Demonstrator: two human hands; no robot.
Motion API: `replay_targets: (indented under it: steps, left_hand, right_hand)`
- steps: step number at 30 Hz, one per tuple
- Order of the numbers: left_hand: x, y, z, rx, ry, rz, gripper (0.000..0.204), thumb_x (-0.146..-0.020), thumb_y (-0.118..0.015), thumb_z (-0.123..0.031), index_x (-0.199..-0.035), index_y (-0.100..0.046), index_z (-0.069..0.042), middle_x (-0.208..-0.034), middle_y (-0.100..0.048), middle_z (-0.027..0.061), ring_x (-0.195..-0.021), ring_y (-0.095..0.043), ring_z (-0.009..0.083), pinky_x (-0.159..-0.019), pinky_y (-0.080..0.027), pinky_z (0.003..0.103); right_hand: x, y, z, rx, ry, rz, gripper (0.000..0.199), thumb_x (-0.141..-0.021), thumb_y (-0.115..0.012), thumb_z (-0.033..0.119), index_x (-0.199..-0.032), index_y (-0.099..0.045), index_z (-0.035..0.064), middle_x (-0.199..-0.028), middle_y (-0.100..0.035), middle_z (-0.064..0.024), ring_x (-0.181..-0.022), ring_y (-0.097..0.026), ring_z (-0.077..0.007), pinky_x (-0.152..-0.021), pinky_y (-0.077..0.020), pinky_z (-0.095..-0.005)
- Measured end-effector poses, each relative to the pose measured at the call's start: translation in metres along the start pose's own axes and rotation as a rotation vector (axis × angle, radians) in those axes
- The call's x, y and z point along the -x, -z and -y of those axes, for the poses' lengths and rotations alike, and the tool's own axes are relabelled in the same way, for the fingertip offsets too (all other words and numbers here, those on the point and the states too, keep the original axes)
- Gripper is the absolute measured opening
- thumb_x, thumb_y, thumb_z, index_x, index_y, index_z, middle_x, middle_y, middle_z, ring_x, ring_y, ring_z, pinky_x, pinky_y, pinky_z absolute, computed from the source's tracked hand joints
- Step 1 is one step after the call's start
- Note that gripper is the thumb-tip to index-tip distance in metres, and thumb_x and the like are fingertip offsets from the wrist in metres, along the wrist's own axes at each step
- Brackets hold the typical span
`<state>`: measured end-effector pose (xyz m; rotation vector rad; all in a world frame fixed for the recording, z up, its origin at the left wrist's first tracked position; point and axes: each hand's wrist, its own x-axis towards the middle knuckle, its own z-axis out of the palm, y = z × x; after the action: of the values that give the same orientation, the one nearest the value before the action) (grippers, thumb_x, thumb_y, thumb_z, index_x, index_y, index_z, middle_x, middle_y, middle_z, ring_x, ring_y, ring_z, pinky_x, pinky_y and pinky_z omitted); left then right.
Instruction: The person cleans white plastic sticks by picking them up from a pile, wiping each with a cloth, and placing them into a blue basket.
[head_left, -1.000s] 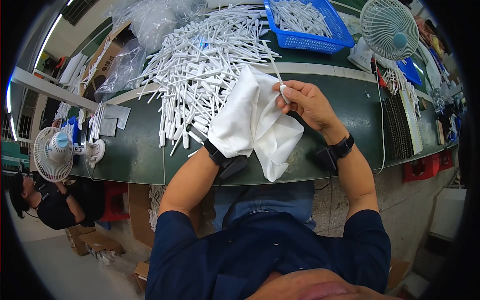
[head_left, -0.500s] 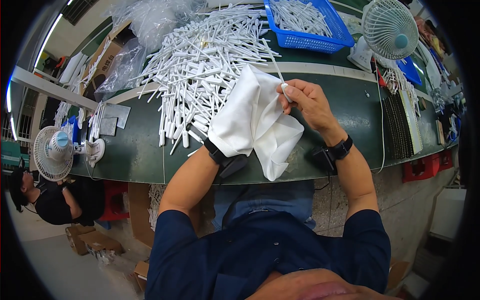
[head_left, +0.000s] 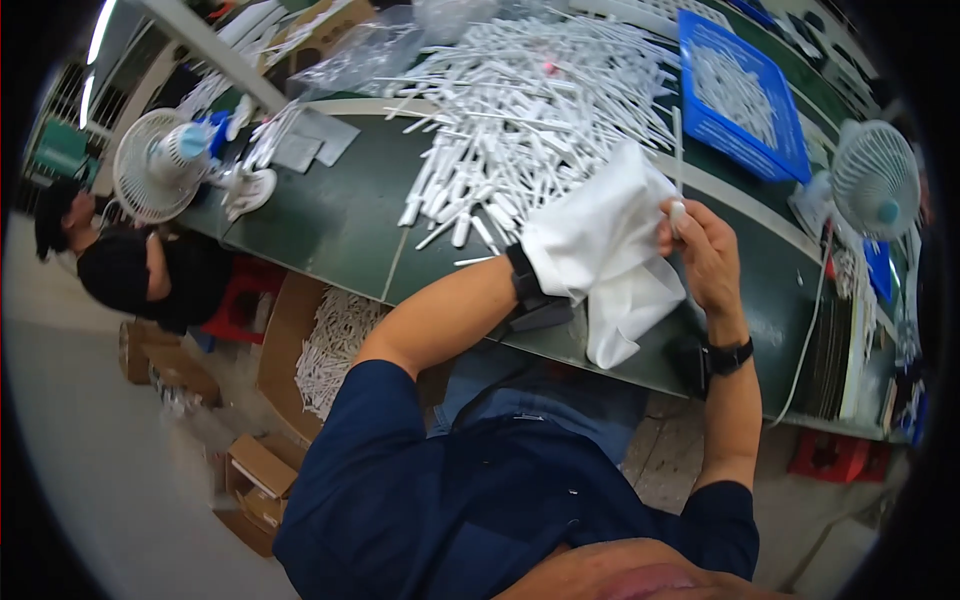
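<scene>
Near the front edge of the desk [head_left: 330, 235], white cloth [head_left: 600, 230] is hiding left hand's grip; right hand [head_left: 708, 260] is pinching white stick [head_left: 679, 160], ideally gently.

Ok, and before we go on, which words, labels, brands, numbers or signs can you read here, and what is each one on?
There is no text I can read in this view.
White stick in the right hand: no lettering visible.
White cloth: no lettering visible.
Blue basket: nothing legible.
Brown carton at the upper left: any marking is too blurred to read.
</scene>
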<state>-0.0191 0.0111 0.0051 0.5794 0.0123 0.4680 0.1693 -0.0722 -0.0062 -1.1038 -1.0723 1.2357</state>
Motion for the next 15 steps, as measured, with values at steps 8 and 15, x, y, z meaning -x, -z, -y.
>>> replay_targets:
  steps: [8, 15]
  left_hand:
    - [0.001, 0.022, 0.008, -0.075, -0.006, -0.077, 0.039, -0.108, -0.049, -0.04, -0.114, -0.057, -0.003, -0.097, -0.061, 0.009, -0.091, -0.06, 0.0229, -0.089, -0.049, 0.033]
    - [0.0, 0.014, 0.006, -0.187, -0.008, -0.09, 0.035, -0.111, -0.041, -0.033, -0.114, -0.057, -0.002, -0.099, -0.062, 0.008, -0.096, -0.061, 0.0201, -0.093, -0.048, 0.031]
  right_hand:
    - [-0.009, -0.007, -0.001, -0.048, -0.016, 0.03, 0.032, -0.106, -0.056, 0.018, -0.126, -0.063, -0.006, -0.093, -0.065, -0.0047, -0.082, -0.059, -0.0106, -0.078, -0.0507, -0.0256]
    - [-0.003, 0.001, 0.003, -0.055, 0.004, 0.015, 0.029, -0.106, -0.056, 0.017, -0.121, -0.067, -0.0058, -0.089, -0.066, -0.0035, -0.082, -0.061, -0.0096, -0.076, -0.0526, -0.025]
